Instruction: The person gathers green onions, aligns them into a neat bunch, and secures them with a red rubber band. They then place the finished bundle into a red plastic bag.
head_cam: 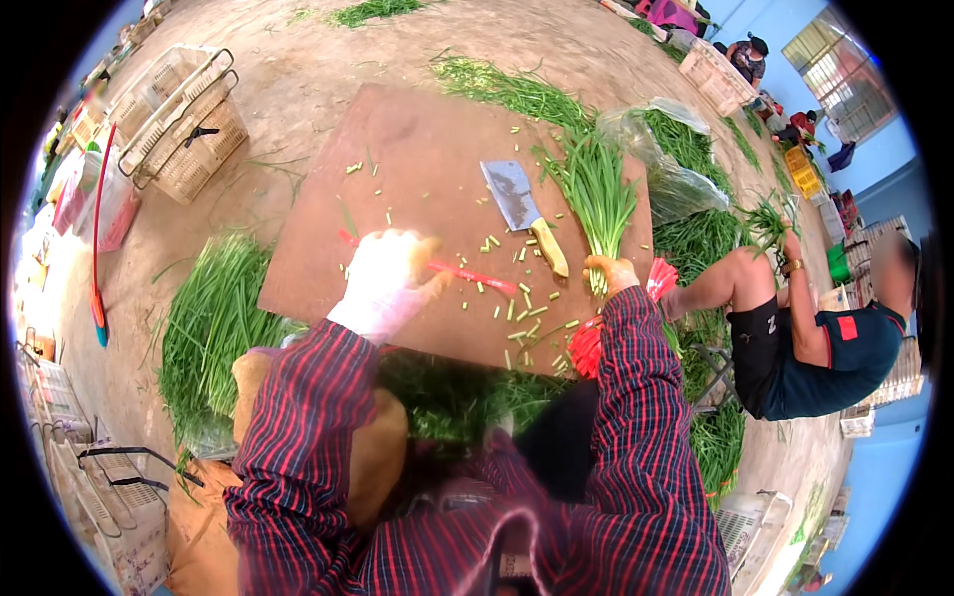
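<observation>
My right hand (613, 274), in a pale glove, grips the cut stem ends of a bunch of green garlic chives (600, 194) at the right of a brown board (417, 186). Over the board's near left part is my left hand (391, 272), gloved and overexposed. A red printed strip (473, 276) runs beneath it, showing on both sides; whether the fingers hold it I cannot tell. Between the hands and farther back lies a cleaver (510, 195) with a yellowish handle. Short cut stem pieces (522, 314) are scattered about. Bundled red strips (586, 348) lie by my right sleeve.
Leafy green piles flank the board, one at the left (216, 320) and one by a clear plastic bag (663, 164). A seated person (827, 350) handles greens at the right. Plastic crates (186, 134) stand back left, near a red-handled pole (99, 238).
</observation>
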A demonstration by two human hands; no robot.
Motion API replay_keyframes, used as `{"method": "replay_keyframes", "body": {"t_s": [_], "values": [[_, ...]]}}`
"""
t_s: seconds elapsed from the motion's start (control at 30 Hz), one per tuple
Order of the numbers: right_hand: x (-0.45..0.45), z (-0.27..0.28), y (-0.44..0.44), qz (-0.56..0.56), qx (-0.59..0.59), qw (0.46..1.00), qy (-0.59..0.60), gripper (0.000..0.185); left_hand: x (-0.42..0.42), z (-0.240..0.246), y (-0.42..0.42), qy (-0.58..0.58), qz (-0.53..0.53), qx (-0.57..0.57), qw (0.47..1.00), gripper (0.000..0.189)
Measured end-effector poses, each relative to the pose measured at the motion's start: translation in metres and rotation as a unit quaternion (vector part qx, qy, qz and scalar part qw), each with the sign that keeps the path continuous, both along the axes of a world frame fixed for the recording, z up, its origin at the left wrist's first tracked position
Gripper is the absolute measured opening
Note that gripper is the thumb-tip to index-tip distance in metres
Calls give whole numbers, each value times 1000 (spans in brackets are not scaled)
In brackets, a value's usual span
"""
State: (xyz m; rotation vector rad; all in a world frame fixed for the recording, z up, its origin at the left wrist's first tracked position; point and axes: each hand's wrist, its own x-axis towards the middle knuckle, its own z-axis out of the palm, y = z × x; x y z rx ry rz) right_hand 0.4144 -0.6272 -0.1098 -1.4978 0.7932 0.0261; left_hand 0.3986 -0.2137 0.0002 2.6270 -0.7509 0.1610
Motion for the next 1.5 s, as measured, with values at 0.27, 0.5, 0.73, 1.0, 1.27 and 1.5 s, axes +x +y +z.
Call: {"method": "replay_keyframes", "body": {"t_s": [0.27,0.5,0.73,1.0,1.27,1.5], "values": [[-37,115,66,26,65,981,-183,24,-11,12,-30,159,-41,-124,979,50],[-103,65,212,-39,623,729,-280,50,-100,-15,-83,470,-67,-589,654,86],[-222,83,247,340,-215,879,-256,90,-183,-57,-54,402,57,-683,607,63],[-281,135,214,406,-116,877,-231,52,-250,-61,-4,488,18,-689,535,53],[-271,148,211,280,102,938,-179,31,-274,-12,-4,560,21,-657,504,59],[-264,140,227,236,109,947,-186,21,-276,-20,-8,525,-23,-648,551,62]]}}
